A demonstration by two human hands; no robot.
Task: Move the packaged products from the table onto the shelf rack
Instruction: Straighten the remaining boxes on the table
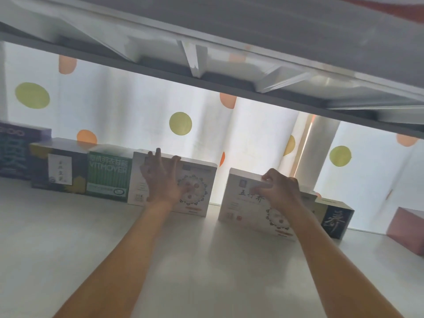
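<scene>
Forearms reach across white shelf (68, 237). Left hand (161, 177) flat against front of left white box (197, 187), fingertips hooked over top edge. Right hand (278, 188) clutches top edge of right white box (243, 200), just right of left white box, gap between. Green box (107, 173) touching left white box on left; dark boxes further left. Dotted curtain (137, 106) behind.

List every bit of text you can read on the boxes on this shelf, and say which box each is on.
"VITHOVER": green box; the Chinese line above it is too blurred to read.
"五行养": white box held by the right hand.
"养": dark box.
Small label on the navy box: too small to read.
White box held by the left hand: print unreadable.
</scene>
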